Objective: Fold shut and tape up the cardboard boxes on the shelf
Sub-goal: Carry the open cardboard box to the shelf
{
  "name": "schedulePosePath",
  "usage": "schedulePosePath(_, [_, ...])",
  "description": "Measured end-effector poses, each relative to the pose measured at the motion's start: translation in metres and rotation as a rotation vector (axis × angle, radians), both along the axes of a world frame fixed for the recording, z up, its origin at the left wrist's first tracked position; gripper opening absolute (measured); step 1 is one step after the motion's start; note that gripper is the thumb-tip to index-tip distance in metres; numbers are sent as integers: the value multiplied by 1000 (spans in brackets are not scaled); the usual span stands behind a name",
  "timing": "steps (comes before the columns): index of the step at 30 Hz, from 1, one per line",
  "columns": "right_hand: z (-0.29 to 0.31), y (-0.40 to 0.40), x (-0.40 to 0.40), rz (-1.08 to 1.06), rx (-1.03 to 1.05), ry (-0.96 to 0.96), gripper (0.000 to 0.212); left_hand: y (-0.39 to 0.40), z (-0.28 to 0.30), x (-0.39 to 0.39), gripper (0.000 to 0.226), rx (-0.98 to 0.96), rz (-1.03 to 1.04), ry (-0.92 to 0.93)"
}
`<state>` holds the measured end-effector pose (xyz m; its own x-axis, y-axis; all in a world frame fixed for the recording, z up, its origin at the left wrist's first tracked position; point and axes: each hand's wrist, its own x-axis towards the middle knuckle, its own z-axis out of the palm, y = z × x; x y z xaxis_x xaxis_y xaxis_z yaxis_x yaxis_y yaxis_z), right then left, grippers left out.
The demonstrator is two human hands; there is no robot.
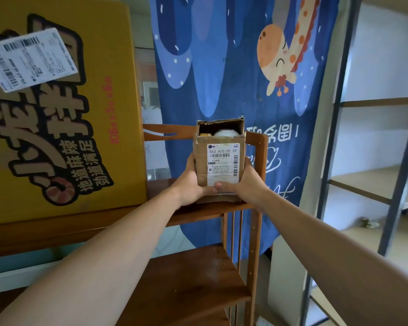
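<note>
Right now the person is gripping a small cardboard box [218, 161] between both hands, left hand [189, 184] and right hand [242, 184] curling round its lower sides. It is standing upright on the wooden shelf [205, 214], its top flaps open, beside a big yellow carton [57, 109].

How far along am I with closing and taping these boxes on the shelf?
Nothing looks finished yet. In hand: the left hand and right hand grip the small brown box on the wooden shelf; its top is open, contents showing. Left: fold its flaps and tape it. The big yellow box beside it remains; no tape roll is visible.
</note>
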<state>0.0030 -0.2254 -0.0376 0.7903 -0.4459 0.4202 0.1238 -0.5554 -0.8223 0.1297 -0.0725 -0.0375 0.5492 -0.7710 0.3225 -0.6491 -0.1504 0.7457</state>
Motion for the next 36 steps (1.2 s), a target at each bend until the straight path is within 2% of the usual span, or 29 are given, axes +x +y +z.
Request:
schedulePosePath(2, [2,3,-2,10,-5,-1,103,2,3,-1,105,-8,-5,1])
schedulePosePath(9, [10,23,-21,42,1,-46,100,22,14,-19,115,-54,-31,-17])
schedulePosePath(20, [19,52,-83,62,-12,-51,110,54,20,-77,129,-94,-101,13])
schedulePosePath(25, [21,50,-126,23,0,-53,106,51,25,-117,109,-93,-140,16])
schedulePosePath(30, [14,43,-168,-37,-16,-44,101,35,17,-151,99,-151,-235,52])
schedulePosePath(36, [6,10,-226,-137,7,-5,91,-12,7,-181,108,-102,-412,95])
